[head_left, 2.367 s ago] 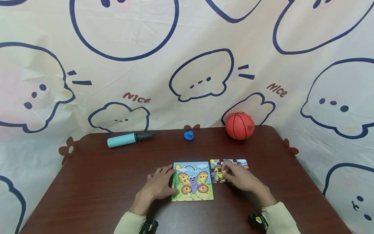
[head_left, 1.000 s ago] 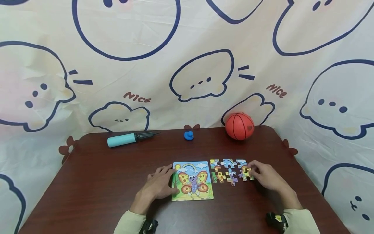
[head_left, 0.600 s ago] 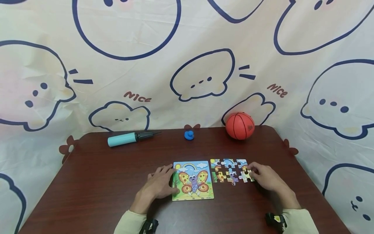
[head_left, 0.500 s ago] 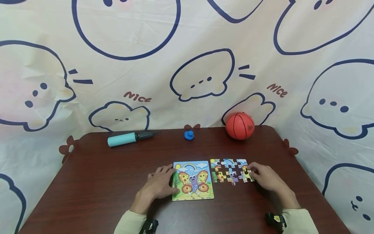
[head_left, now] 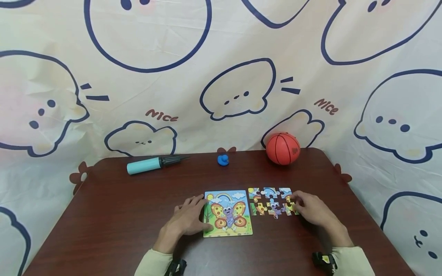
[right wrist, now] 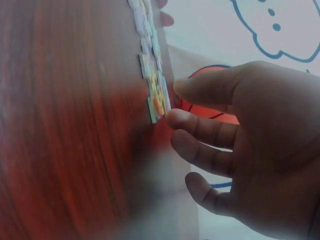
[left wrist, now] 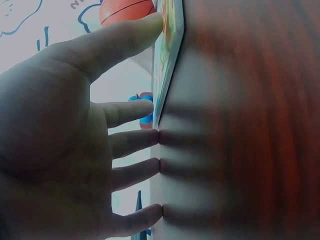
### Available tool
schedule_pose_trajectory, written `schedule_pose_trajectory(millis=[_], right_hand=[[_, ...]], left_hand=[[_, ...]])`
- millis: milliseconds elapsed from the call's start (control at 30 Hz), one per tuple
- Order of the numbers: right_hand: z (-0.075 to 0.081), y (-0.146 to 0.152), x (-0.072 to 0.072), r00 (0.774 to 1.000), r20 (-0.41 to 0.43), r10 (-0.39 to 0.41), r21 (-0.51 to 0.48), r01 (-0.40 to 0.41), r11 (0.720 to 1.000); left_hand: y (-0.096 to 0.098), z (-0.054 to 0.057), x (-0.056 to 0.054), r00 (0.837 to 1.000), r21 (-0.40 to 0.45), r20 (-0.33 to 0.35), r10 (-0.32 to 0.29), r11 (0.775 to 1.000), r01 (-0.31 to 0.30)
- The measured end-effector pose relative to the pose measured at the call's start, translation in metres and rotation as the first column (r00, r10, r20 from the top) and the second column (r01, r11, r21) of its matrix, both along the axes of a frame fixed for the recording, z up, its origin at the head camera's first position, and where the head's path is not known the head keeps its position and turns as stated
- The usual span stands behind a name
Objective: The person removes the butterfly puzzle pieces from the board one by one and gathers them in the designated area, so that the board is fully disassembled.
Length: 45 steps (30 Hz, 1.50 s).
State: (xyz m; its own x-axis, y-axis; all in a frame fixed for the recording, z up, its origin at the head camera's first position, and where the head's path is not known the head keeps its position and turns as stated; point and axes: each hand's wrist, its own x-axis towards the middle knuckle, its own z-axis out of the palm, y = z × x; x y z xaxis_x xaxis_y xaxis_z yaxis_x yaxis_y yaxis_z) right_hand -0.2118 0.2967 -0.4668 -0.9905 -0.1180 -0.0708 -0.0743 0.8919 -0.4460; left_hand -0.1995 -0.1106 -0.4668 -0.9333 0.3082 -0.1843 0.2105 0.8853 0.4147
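Observation:
A square board [head_left: 228, 213] printed with a butterfly and a rainbow lies flat on the table. My left hand [head_left: 189, 215] spreads over its left side. In the left wrist view its thumb [left wrist: 142, 32] touches the board, while other fingertips rest on the table. Right of the board lie puzzle pieces in two rows, slightly apart. My right hand [head_left: 315, 209] is at the right end, its fingertips at the edge of the lower right puzzle piece [head_left: 289, 209]. In the right wrist view, thumb and index finger are apart beside that piece, with nothing visibly pinched between them.
Along the table's back edge lie a light blue hand pump [head_left: 148, 165], a blue rubber duck [head_left: 223, 160] and a small red basketball [head_left: 283, 148]. A curtain [head_left: 238, 130] with cartoon outlines hangs behind. The dark brown table [head_left: 114, 230] extends to both sides.
My right hand has moved right, from over the middle pieces to the right end. The lower right puzzle piece has turned and shifted slightly left into the row. My left hand stays put.

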Motion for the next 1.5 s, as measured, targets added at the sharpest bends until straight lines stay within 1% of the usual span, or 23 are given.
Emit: schedule_pose_trajectory(millis=[100, 233, 400, 467, 567, 700, 867, 1067, 1200, 1333, 1500], right_hand=[[0.0, -0.006, 0.0, 0.999, -0.022, 0.027, -0.006, -0.027, 1.0], [-0.005, -0.016, 0.0, 0.995, -0.024, 0.099, -0.016, -0.099, 0.995], [-0.007, -0.03, 0.002, 0.974, -0.026, 0.226, -0.015, -0.227, 0.974], [-0.007, -0.036, 0.003, 0.964, -0.023, 0.264, -0.022, -0.264, 0.964], [-0.005, -0.044, 0.007, 0.954, -0.011, 0.299, -0.03, -0.3, 0.954], [-0.003, -0.053, 0.01, 0.946, 0.021, 0.324, -0.037, -0.323, 0.946], [-0.001, -0.061, 0.01, 0.933, 0.03, 0.359, -0.037, -0.358, 0.933], [0.0, -0.07, 0.011, 0.934, 0.076, 0.348, -0.031, -0.347, 0.937], [0.002, -0.082, 0.011, 0.927, 0.057, 0.371, -0.011, -0.371, 0.929], [0.003, -0.096, 0.01, 0.907, 0.033, 0.421, -0.012, -0.42, 0.907], [0.003, -0.114, 0.011, 0.882, 0.024, 0.47, -0.007, -0.47, 0.883]], left_hand=[[-0.004, -0.001, 0.0, 1.0, 0.014, 0.011, -0.011, 1.0, 0.011], [-0.007, -0.002, 0.0, 0.999, 0.023, 0.032, -0.036, 0.999, 0.036], [-0.009, -0.003, 0.001, 0.997, 0.022, 0.051, -0.053, 0.998, 0.052], [-0.009, -0.003, 0.001, 0.997, 0.026, 0.053, -0.054, 0.998, 0.052], [-0.009, -0.002, 0.001, 0.997, 0.032, 0.054, -0.052, 0.998, 0.051], [-0.008, -0.001, 0.0, 0.997, 0.031, 0.057, -0.049, 0.998, 0.047], [-0.008, -0.001, -0.001, 0.997, 0.028, 0.059, -0.049, 0.999, 0.047], [-0.006, 0.0, -0.003, 0.997, 0.019, 0.048, -0.056, 0.998, 0.055], [-0.004, 0.0, -0.003, 0.997, 0.006, 0.053, -0.056, 0.998, 0.056], [-0.004, 0.001, -0.003, 0.997, -0.001, 0.042, -0.057, 0.998, 0.057], [-0.005, 0.0, -0.002, 0.997, 0.004, 0.04, -0.064, 0.998, 0.064]])
